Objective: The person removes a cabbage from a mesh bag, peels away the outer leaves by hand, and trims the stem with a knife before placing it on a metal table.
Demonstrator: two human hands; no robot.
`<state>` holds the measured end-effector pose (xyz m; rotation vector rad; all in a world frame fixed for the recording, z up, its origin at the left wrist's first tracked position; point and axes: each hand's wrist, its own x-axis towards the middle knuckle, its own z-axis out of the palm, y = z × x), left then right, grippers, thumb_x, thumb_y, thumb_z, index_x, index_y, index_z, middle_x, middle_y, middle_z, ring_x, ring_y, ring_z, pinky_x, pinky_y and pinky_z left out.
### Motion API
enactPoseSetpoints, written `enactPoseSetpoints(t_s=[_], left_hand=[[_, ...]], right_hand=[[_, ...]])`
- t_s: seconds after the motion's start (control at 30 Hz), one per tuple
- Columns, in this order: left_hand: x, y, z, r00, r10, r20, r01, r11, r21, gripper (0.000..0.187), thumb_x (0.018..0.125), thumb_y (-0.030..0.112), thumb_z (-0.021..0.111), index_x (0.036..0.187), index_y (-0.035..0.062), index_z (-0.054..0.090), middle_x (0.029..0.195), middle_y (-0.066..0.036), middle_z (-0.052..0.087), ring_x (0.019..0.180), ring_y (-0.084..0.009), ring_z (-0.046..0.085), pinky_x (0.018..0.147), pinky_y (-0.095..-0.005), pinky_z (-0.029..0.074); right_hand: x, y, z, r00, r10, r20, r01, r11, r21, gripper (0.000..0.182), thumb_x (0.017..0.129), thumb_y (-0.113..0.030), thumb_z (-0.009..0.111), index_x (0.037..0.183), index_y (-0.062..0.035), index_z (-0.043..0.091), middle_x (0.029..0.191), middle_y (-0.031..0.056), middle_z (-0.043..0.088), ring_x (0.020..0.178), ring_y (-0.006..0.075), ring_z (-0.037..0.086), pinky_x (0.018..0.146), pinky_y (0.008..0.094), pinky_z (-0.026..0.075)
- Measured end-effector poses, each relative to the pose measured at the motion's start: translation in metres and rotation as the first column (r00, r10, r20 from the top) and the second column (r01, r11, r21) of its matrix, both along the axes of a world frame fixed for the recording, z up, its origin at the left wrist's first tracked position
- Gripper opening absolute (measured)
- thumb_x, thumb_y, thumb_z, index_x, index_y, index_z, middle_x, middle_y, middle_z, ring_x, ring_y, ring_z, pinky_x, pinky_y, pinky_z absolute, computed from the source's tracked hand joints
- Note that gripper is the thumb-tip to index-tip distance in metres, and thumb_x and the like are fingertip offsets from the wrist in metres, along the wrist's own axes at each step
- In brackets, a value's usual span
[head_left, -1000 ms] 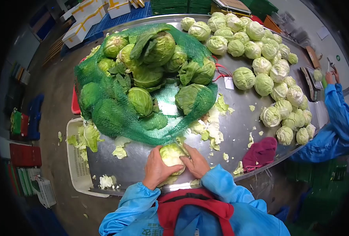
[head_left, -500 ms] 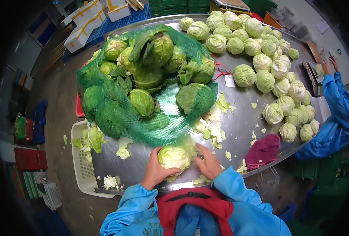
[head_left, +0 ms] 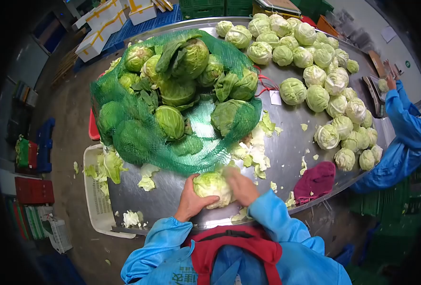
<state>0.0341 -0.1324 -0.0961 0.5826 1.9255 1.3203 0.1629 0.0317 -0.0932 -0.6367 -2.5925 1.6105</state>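
Observation:
My left hand [head_left: 190, 199] grips a pale green cabbage [head_left: 213, 189] from its left side, thumb across the front, above the metal table's near edge. At the cabbage's upper right is my right hand [head_left: 242, 186], smeared by motion; its fingers do not show clearly, nor whether anything is in them. Just beyond both hands, a green mesh bag [head_left: 172, 159] lies open around several cabbages with dark outer leaves [head_left: 170, 122]. Loose torn leaves [head_left: 254, 154] are scattered by the bag, right of my hands.
Many trimmed cabbages [head_left: 318, 98] cover the table's right side. A maroon cloth [head_left: 316, 181] lies at the near right edge. A white plastic basket [head_left: 94, 209] with leaves stands at the left. On the right, a co-worker in blue sleeves [head_left: 394, 130] reaches toward a scale [head_left: 375, 97].
My right hand has moved left and up against the cabbage, from slightly apart on its right. A blurred pale leaf at the cabbage's upper right no longer shows. My left hand keeps its hold.

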Motion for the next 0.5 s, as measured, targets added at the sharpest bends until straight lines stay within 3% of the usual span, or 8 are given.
enactPoseSetpoints(t_s=[0.07,0.1,0.17,0.2,0.27,0.33,0.4,0.5], left_hand=[[-0.006,0.002,-0.002,0.992,-0.096,-0.078,0.098,0.995,0.018,0.094,0.055,0.026,0.090,0.129,-0.0052,0.039,0.117,-0.019,0.054,0.108,-0.0253,0.055,0.093,-0.0346,0.045],[-0.011,-0.002,-0.007,0.991,-0.100,-0.085,0.102,0.995,0.023,0.094,0.055,0.026,0.090,0.129,-0.0052,0.039,0.117,-0.019,0.054,0.108,-0.0253,0.055,0.093,-0.0346,0.045],[-0.019,-0.008,-0.012,0.987,-0.092,0.135,0.083,0.994,0.072,0.095,0.056,0.028,0.089,0.130,-0.0045,0.040,0.117,-0.020,0.054,0.109,-0.0284,0.055,0.094,-0.0369,0.045],[-0.021,-0.014,-0.008,0.987,-0.089,0.136,0.079,0.994,0.074,0.095,0.056,0.028,0.089,0.130,-0.0045,0.040,0.117,-0.020,0.054,0.109,-0.0284,0.055,0.094,-0.0369,0.045],[-0.019,-0.029,0.002,0.931,0.010,-0.366,-0.055,0.992,-0.113,0.095,0.057,0.028,0.087,0.132,-0.0037,0.038,0.118,-0.020,0.052,0.112,-0.0315,0.052,0.097,-0.0390,0.042],[-0.002,-0.035,0.001,0.950,0.042,-0.308,-0.073,0.993,-0.091,0.096,0.057,0.027,0.087,0.133,-0.0034,0.036,0.119,-0.020,0.049,0.114,-0.0324,0.050,0.099,-0.0395,0.040],[0.018,-0.032,-0.002,0.965,0.121,-0.231,-0.129,0.992,-0.019,0.097,0.058,0.027,0.086,0.134,-0.0035,0.033,0.125,-0.020,0.042,0.119,-0.0328,0.043,0.103,-0.0399,0.036],[0.023,-0.026,-0.001,0.952,0.118,-0.283,-0.129,0.991,-0.021,0.101,0.058,0.027,0.086,0.136,-0.0037,0.031,0.127,-0.020,0.039,0.121,-0.0329,0.041,0.103,-0.0397,0.035]], right_hand=[[-0.002,0.020,-0.007,0.948,-0.262,0.180,0.297,0.932,-0.207,0.040,0.097,-0.027,0.045,0.132,-0.0070,0.044,0.113,0.0258,0.059,0.106,0.0414,0.057,0.089,0.0401,0.045],[0.001,0.021,-0.012,0.948,-0.267,0.173,0.299,0.932,-0.204,0.040,0.097,-0.027,0.045,0.132,-0.0070,0.044,0.113,0.0258,0.059,0.106,0.0414,0.057,0.089,0.0401,0.045],[0.016,0.013,-0.023,0.900,-0.396,0.183,0.435,0.840,-0.322,0.037,0.097,-0.025,0.044,0.128,-0.0052,0.047,0.100,0.0222,0.063,0.101,0.0352,0.061,0.086,0.0367,0.045],[0.023,0.006,-0.018,0.896,-0.414,0.159,0.443,0.834,-0.329,0.036,0.097,-0.023,0.045,0.128,-0.0045,0.047,0.101,0.0199,0.063,0.097,0.0280,0.062,0.084,0.0351,0.046],[0.041,-0.017,0.001,0.929,-0.356,0.101,0.369,0.877,-0.308,0.037,0.097,-0.022,0.046,0.128,-0.0037,0.047,0.102,0.0197,0.063,0.097,0.0273,0.062,0.085,0.0351,0.046],[0.061,-0.038,-0.005,0.955,-0.292,0.053,0.294,0.909,-0.296,0.037,0.096,-0.021,0.046,0.128,-0.0029,0.047,0.103,0.0195,0.063,0.096,0.0266,0.062,0.085,0.0351,0.046],[0.085,-0.039,-0.024,0.914,-0.342,0.218,0.388,0.893,-0.229,0.041,0.095,-0.019,0.048,0.132,-0.0027,0.043,0.107,0.0204,0.063,0.099,0.0285,0.062,0.087,0.0364,0.047],[0.091,-0.016,-0.019,0.873,-0.469,0.134,0.484,0.867,-0.117,0.047,0.095,-0.019,0.050,0.137,-0.0031,0.038,0.110,0.0215,0.062,0.101,0.0315,0.062,0.088,0.0379,0.047]])
